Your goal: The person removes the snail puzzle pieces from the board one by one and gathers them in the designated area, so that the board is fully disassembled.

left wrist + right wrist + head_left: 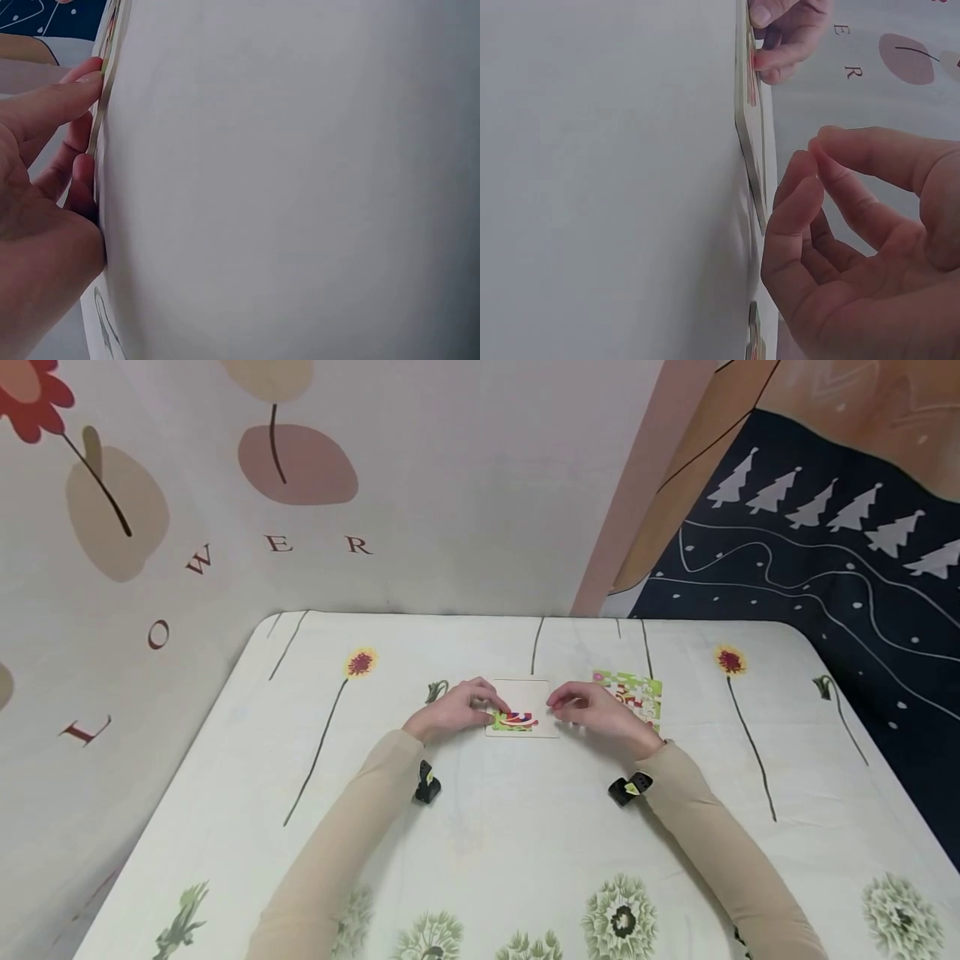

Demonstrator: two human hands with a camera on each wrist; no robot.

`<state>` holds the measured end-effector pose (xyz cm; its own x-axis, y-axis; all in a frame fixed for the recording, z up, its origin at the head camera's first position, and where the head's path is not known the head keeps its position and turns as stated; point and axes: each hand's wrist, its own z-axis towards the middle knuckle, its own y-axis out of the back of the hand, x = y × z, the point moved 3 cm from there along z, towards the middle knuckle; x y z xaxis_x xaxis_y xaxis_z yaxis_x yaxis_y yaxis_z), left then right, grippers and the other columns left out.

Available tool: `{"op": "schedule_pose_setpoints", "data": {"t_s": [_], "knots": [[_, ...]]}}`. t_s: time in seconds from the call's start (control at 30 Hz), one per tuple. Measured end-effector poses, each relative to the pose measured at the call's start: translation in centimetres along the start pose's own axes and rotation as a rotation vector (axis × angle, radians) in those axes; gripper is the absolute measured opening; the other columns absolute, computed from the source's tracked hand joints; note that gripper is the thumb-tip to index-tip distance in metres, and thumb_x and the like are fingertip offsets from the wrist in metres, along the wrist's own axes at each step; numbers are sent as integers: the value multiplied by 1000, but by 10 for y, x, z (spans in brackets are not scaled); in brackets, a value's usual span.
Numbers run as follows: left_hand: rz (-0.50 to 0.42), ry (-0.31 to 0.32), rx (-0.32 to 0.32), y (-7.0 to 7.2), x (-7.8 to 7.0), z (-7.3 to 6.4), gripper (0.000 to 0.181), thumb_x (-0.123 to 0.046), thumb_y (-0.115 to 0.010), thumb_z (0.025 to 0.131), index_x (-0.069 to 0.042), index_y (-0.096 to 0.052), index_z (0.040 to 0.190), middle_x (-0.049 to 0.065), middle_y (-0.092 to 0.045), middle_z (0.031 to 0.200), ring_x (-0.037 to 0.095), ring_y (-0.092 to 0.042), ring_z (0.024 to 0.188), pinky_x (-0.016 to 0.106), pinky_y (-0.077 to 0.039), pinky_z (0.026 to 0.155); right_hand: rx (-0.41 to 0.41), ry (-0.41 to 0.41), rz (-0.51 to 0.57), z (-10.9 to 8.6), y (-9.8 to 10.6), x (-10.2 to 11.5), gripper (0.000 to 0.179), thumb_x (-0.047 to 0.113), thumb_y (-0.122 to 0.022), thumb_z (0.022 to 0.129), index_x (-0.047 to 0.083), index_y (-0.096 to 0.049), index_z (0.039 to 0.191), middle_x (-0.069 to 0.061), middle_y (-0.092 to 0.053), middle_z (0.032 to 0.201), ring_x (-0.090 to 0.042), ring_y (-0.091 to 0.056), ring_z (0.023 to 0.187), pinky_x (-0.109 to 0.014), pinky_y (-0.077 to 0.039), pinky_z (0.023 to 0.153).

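Observation:
A shallow jigsaw tray (522,693) with a pale bare base lies flat in mid-table. Joined puzzle pieces (517,722), green with red, yellow and blue, fill its lower left part. My left hand (457,708) touches these pieces with its fingertips from the left side. In the left wrist view, the left hand (45,142) lies low against the tray's edge. Just off the tray's right side is my right hand (596,708). The right wrist view shows the right hand (855,225) with loosely bent fingers, thumb tip near a fingertip, and nothing visible between them.
A second puzzle picture (651,693), green with red and white, lies right of the tray, partly behind the right hand. The table (510,827) has a white cloth printed with flowers. Behind it stands a printed fabric backdrop (465,527).

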<state>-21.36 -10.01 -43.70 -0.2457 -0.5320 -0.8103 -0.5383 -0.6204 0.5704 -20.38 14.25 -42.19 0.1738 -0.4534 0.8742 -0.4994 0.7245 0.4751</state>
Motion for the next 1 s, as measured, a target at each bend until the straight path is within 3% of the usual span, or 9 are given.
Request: {"op": "schedule_pose_setpoints", "data": {"t_s": [0.37,0.7,1.0], "knots": [[-24,-7,10,0,-1,-1,26,1,-66,86,-7,-72,110,7,-55,117,24,-47,114,45,-33,101,71,2,-14,15,-15,8,24,-3,-57,87,-4,-65,110,-14,-63,101,-20,-55,80,-29,-47,62],[-36,7,18,0,1,1,27,0,-66,87,-9,-72,111,7,-54,118,25,-47,114,45,-34,100,68,-71,-65,20,-23,14,25,-4,-58,85,-4,-65,109,-13,-62,97,-19,-52,74,-28,-44,61],[-28,-15,11,0,0,0,26,2,-65,86,-7,-72,110,8,-55,116,24,-48,111,42,-35,97,64,-77,-134,23,-26,14,19,-4,-59,86,-3,-67,103,-9,-62,90,-16,-49,69,-27,-40,59]]}}
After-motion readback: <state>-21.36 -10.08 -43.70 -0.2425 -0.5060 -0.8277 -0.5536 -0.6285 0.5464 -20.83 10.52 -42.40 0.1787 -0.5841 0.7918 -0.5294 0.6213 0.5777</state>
